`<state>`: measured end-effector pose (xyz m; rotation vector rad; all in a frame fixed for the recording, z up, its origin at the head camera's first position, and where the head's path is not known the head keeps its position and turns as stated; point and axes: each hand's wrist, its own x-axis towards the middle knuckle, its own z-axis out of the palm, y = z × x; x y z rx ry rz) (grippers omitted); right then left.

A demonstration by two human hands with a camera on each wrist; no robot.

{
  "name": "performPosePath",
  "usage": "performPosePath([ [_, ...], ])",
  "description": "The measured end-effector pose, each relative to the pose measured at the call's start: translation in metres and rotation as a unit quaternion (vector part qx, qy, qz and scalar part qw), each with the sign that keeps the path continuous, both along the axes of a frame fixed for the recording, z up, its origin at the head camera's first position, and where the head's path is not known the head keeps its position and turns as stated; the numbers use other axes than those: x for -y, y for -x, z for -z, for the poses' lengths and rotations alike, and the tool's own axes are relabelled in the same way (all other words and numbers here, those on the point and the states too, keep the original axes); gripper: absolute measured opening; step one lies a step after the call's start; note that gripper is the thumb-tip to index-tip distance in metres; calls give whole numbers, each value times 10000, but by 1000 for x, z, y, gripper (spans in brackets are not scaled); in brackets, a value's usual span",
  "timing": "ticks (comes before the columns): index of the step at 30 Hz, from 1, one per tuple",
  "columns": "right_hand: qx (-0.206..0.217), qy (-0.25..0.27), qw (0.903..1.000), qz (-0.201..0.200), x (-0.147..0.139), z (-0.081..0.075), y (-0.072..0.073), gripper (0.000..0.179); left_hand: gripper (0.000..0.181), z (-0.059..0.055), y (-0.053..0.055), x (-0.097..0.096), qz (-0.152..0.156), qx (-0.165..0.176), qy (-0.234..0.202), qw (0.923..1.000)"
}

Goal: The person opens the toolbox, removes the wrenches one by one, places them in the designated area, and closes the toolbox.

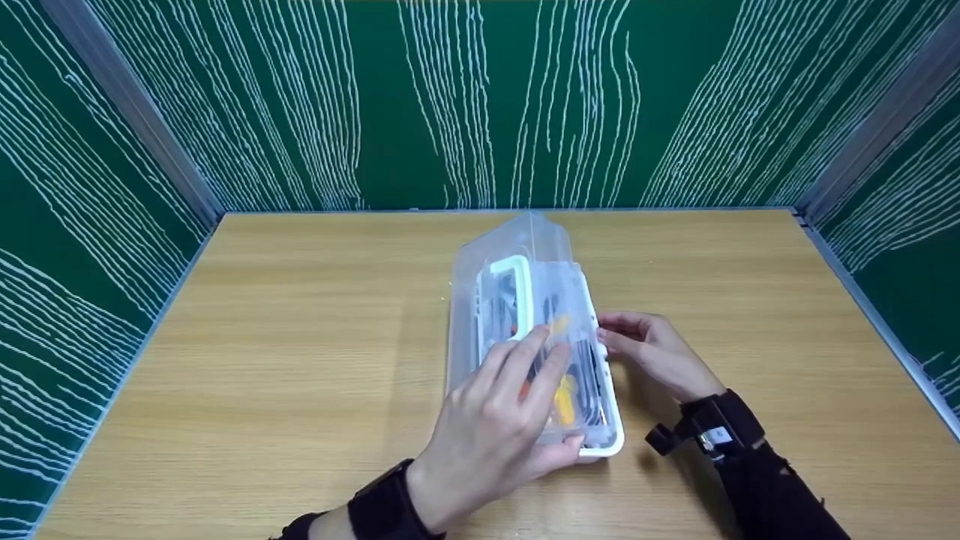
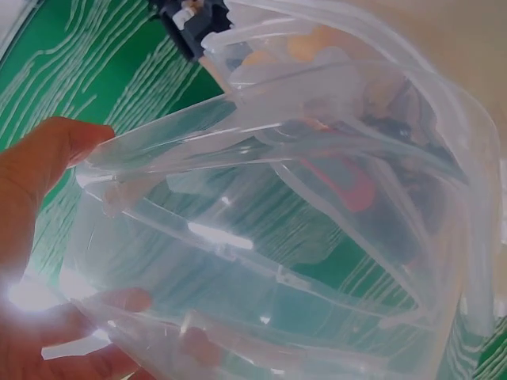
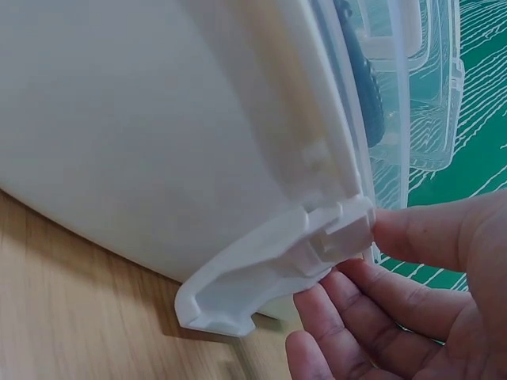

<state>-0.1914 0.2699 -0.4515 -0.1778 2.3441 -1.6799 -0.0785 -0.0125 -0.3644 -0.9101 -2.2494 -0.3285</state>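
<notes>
Along the left side of the scene, a green wall (image 1: 67, 187) marked with wavy white lines borders the wooden table (image 1: 285, 337). Right of it, at the near edge, a black band (image 1: 386, 502) wraps the person's left wrist. Farther right, a clear lid (image 1: 466, 300) with a pale handle (image 1: 526, 296) lies over a white box (image 3: 119, 134), which stands on the table a little right of the middle, its long side running from near to far. The left hand (image 1: 491, 420) grips the lid with fingers spread and bent, the thumb at the near end (how tightly, one cannot tell). Through the plastic show a yellow item (image 1: 564, 401) and something red (image 2: 356, 194), both too blurred to name. On the box's right side a white latch (image 3: 273, 265) juts outward, and the right hand (image 1: 664, 356) pinches it between thumb and fingers, nearly closed with just the latch between them. Right of that hand, another black band (image 1: 724, 424) carries a small device, and beyond, a second green wall (image 1: 922, 300) bounds the table.
</notes>
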Motion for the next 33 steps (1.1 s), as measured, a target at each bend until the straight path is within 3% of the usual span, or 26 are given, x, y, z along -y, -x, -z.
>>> performPosePath([
  [20, -76, -140, 9999, 35, 0, -4, -3, 52, 89, -6, 0, 22, -69, -10, -423, 9991],
  [33, 6, -154, 9999, 74, 0, -4, -3, 50, 90, -12, -6, 41, -305, 450, -499, 9973],
])
